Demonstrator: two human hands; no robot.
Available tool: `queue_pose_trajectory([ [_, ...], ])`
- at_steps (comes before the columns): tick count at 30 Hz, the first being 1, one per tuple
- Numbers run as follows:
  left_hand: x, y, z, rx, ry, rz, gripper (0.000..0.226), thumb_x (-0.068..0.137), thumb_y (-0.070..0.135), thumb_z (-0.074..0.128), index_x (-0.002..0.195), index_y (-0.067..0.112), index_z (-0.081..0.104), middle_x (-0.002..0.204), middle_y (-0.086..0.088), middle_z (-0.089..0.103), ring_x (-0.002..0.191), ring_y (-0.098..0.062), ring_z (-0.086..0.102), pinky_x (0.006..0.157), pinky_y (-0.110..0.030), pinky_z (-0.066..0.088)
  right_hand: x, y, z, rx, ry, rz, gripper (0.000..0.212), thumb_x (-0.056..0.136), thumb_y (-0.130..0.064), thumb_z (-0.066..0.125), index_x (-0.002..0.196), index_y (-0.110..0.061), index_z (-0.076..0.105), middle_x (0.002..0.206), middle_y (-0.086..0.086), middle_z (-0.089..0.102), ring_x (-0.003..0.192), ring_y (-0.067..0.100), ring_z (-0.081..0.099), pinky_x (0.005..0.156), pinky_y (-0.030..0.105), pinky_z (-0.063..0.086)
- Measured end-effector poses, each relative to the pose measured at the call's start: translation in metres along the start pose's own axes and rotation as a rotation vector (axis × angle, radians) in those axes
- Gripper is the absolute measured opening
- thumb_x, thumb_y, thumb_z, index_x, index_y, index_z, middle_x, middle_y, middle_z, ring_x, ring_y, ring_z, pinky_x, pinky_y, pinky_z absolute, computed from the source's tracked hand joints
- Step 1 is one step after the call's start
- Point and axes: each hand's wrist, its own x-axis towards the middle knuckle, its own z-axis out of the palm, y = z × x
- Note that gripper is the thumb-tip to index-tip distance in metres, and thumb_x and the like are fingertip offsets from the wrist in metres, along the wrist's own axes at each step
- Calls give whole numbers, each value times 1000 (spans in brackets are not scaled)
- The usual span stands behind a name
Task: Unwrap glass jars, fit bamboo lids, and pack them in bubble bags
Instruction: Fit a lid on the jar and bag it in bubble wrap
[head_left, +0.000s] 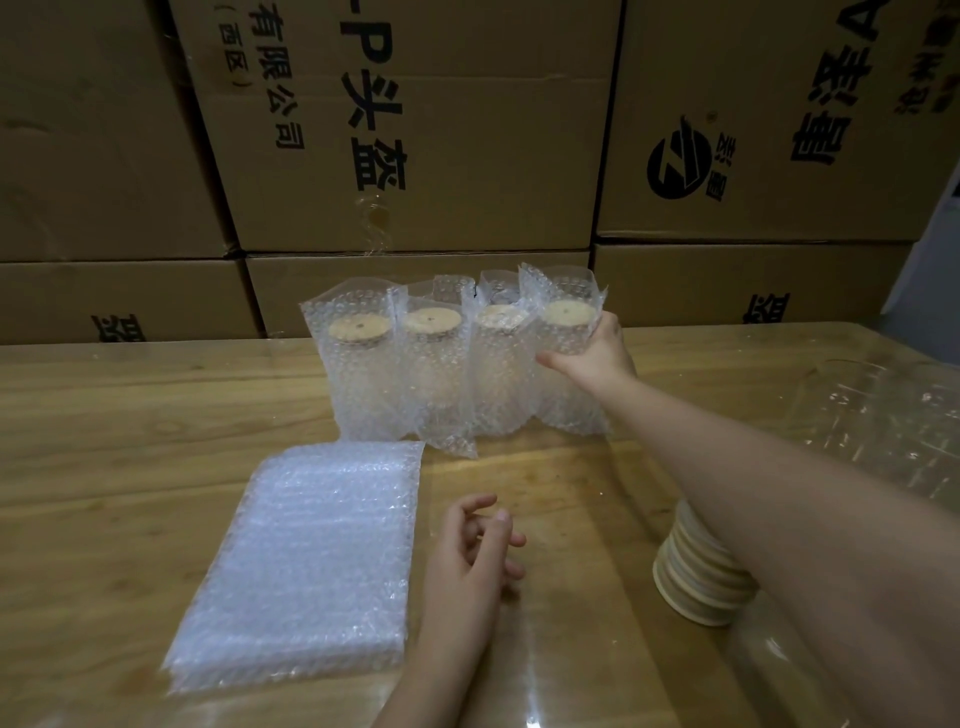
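Four bagged jars in a row at the back of the table, upright, bags touching side to side, each with a bamboo lid showing through the open bag mouth; ranged close to the cardboard boxes, probably to hold finished pieces clear of the working space in front. Rightmost jar gripped near its top by the right hand, thumb across the front, fingers wrapped round the far side, arm at full reach; impossible to tell whether base down on the wood or just above it. Held high on the body, likely so as to steer it in snug beside its neighbour without knocking the row over. Left hand empty, fingers loosely curled, low over the table just beside the stack of flat bubble bags, well placed to peel off the next one. Stack of bamboo lids near the right forearm, partly hidden by it, set within easy reach for the same reason. Clear crinkled wrapping at the right edge of the table, perhaps with glass yet to be unwrapped; too blurred to say.
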Motion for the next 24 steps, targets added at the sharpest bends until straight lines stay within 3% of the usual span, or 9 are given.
queue_pose_trajectory([
  [2,0,1,0,-7,0,0,18,91,33,60,106,24,58,75,3,71,53,-7,60,46,-17,44,-1,1,0,10,-4,-5,93,68,-46,81,137,-15,27,137,2,37,116,24,49,80,29,38],
  [5,-1,2,0,8,-6,-3,32,79,41,55,106,24,58,76,3,70,53,-7,61,47,-16,45,-1,-1,-1,3,-16,-12,91,68,-45,81,135,-15,28,135,2,38,114,24,50,78,30,38],
  [11,0,1,-1,27,0,-3,33,79,42,55,106,23,58,75,3,70,54,-7,61,48,-16,45,-5,3,-3,42,-17,-24,93,69,-43,81,138,-16,26,138,1,37,117,24,49,81,29,38],
  [17,1,-2,-2,30,-7,-36,8,95,18,56,94,15,64,70,2,69,54,-7,59,43,-16,42,-11,-1,-15,132,-118,29,97,76,-38,78,148,-22,15,147,5,34,130,27,42,101,39,38],
  [19,1,-3,-2,19,11,-46,12,95,14,55,89,12,65,67,0,68,52,-8,57,41,-16,40,-16,-5,-24,138,-123,73,87,79,-37,74,146,-19,21,144,6,39,125,27,46,94,38,42],
  [22,0,-1,-5,-16,54,-48,16,96,11,53,88,10,66,66,-3,67,52,-11,57,46,-21,44,-32,-10,-40,133,-71,140,61,86,-30,63,138,-15,35,132,6,49,101,23,53,75,33,43],
  [24,0,-1,-5,-7,69,-49,17,97,12,52,87,11,66,65,-2,67,52,-10,57,46,-22,45,-46,-14,-51,190,-46,152,53,89,-26,59,137,-15,38,126,5,52,96,22,57,79,36,50],
])
